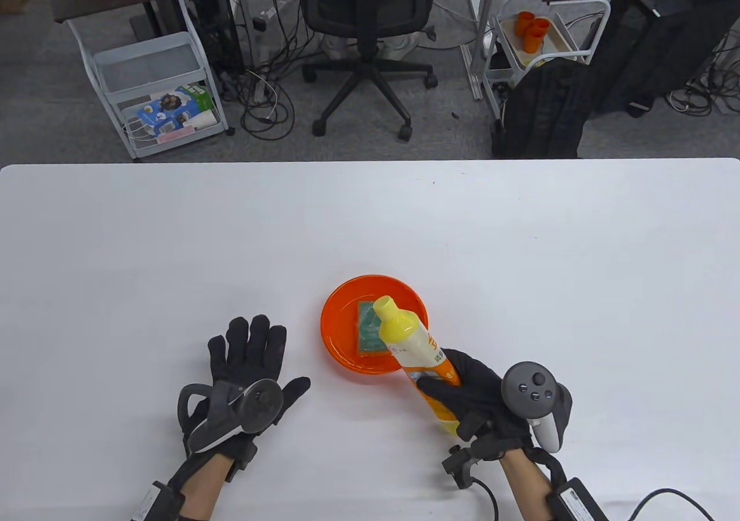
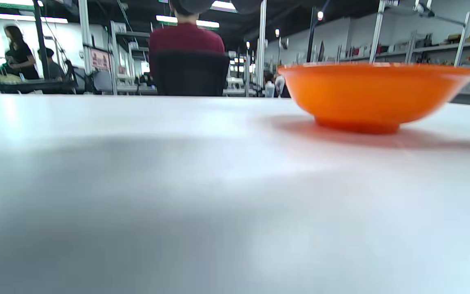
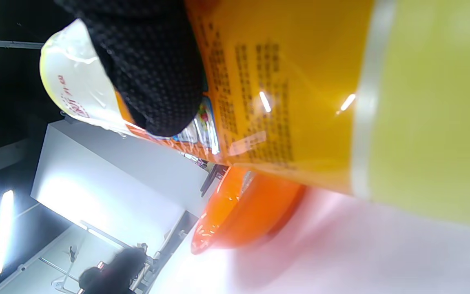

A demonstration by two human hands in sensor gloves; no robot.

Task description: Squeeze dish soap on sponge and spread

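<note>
An orange bowl (image 1: 341, 336) sits near the table's front middle with a green sponge (image 1: 367, 329) lying in it. My right hand (image 1: 474, 396) grips a yellow dish soap bottle (image 1: 413, 350) around its orange-labelled body, tilted so its cap (image 1: 384, 306) leans over the bowl above the sponge. In the right wrist view the bottle (image 3: 308, 94) fills the frame, a gloved finger (image 3: 153, 69) wraps it, and the bowl (image 3: 243, 212) shows below. My left hand (image 1: 248, 365) rests flat on the table left of the bowl, fingers spread, holding nothing. The left wrist view shows the bowl (image 2: 377, 96) from the side.
The white table (image 1: 173, 243) stretches wide around the bowl. Beyond its far edge stand an office chair (image 1: 370, 35), a white cart (image 1: 156, 93) at the left and a black backpack (image 1: 543, 110) at the right.
</note>
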